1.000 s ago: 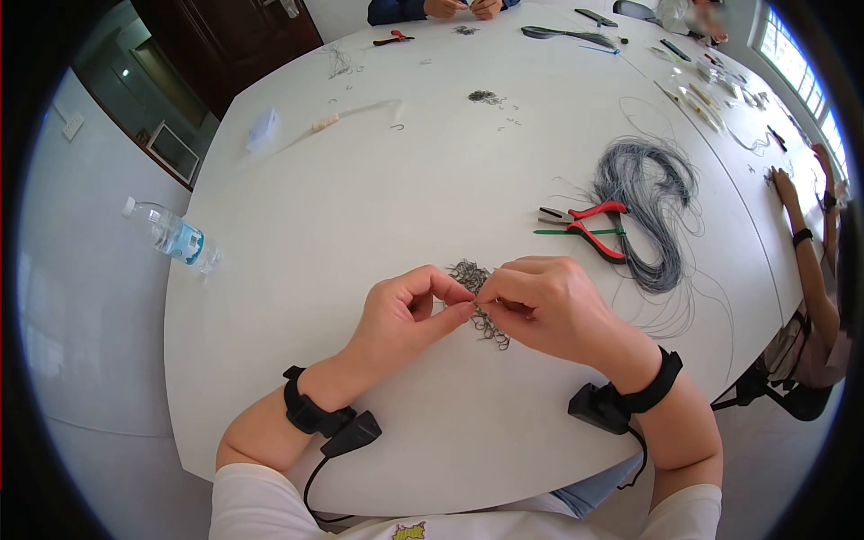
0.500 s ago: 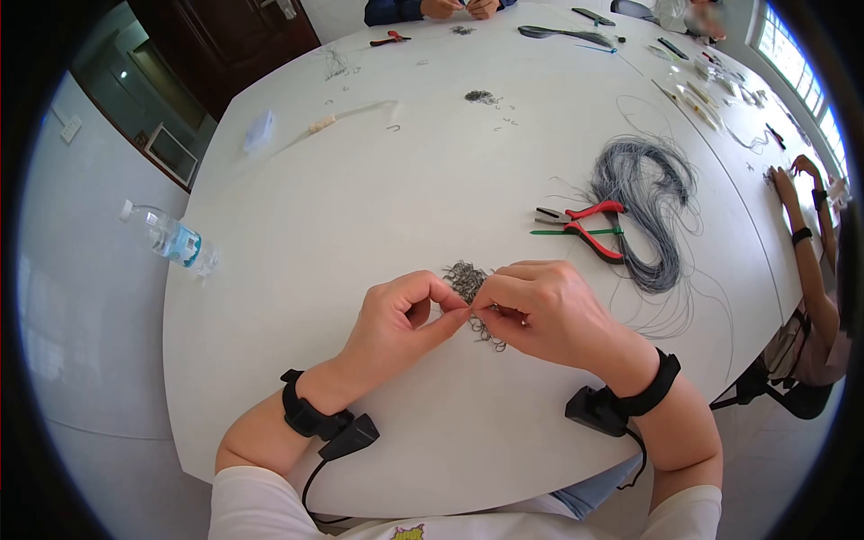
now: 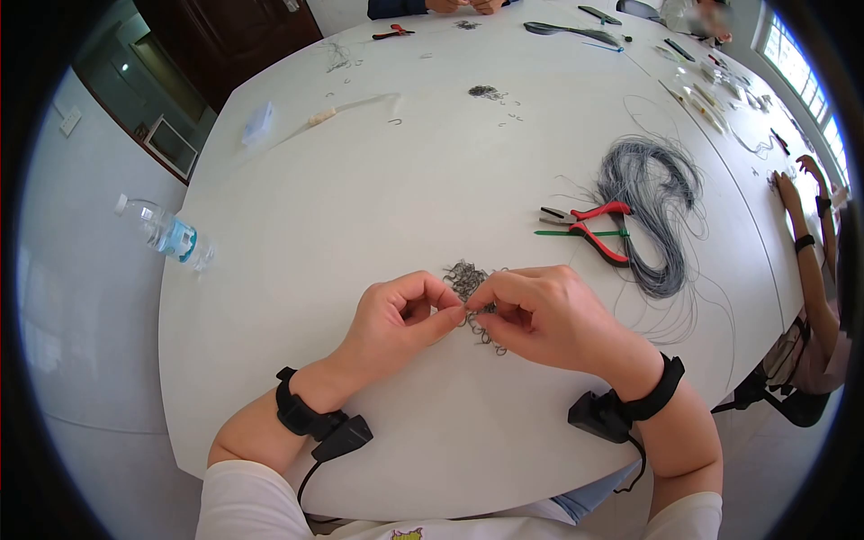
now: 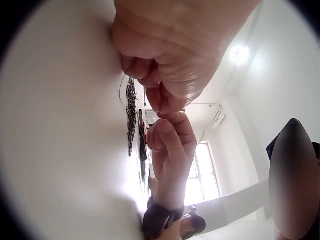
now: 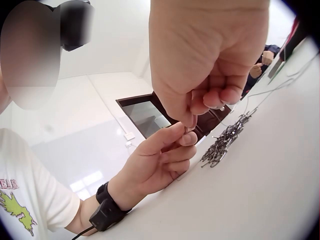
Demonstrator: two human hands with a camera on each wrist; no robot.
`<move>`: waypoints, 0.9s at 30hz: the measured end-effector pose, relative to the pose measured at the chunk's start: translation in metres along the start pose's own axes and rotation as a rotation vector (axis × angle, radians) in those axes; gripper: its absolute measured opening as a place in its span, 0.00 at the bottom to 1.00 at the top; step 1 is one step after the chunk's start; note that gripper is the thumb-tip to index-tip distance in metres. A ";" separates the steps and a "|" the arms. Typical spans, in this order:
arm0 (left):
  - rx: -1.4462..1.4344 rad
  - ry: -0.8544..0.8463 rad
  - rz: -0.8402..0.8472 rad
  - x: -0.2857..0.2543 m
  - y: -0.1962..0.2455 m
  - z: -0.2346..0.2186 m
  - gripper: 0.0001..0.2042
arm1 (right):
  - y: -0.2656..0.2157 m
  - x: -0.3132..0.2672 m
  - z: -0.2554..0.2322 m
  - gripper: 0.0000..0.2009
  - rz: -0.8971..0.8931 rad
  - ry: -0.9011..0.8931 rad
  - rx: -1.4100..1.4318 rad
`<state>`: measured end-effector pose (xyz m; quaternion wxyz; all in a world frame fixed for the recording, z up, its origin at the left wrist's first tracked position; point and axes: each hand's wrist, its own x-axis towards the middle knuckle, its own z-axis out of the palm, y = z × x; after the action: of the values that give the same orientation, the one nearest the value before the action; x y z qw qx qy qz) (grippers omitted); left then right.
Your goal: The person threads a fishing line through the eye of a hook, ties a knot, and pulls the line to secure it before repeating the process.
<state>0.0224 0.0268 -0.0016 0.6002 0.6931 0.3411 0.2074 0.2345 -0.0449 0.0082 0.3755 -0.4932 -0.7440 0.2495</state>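
Grey metal hooks, small and tangled, lie in a pile [image 3: 472, 290] on the white bench [image 3: 360, 207], and both hands meet just above its near edge. The left hand [image 3: 403, 317] has its fingers curled, thumb and forefinger pinched together on a tiny wire piece [image 3: 468, 311] that is too small to make out clearly. The right hand [image 3: 540, 315] is curled too, its thumb and forefinger tips pinching the same piece from the other side, so the two hands touch at the fingertips. In the right wrist view the pile [image 5: 225, 140] sits just behind the pinch. Further out on the right lie red-handled pliers [image 3: 589, 229] across a green strip, touching a big loop of grey wire [image 3: 652, 202]. A water bottle [image 3: 162, 232] lies far left, off the bench.
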 end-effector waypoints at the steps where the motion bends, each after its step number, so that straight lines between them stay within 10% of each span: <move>1: 0.008 -0.005 0.001 0.000 0.000 0.000 0.04 | 0.000 0.000 0.000 0.05 0.000 0.001 0.000; 27: -0.038 -0.024 -0.048 -0.001 0.001 -0.001 0.03 | 0.010 0.001 -0.003 0.05 0.015 0.154 -0.056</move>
<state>0.0208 0.0268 -0.0003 0.6222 0.6756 0.3463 0.1910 0.2421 -0.0403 0.0033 0.4158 -0.5268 -0.7158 0.1930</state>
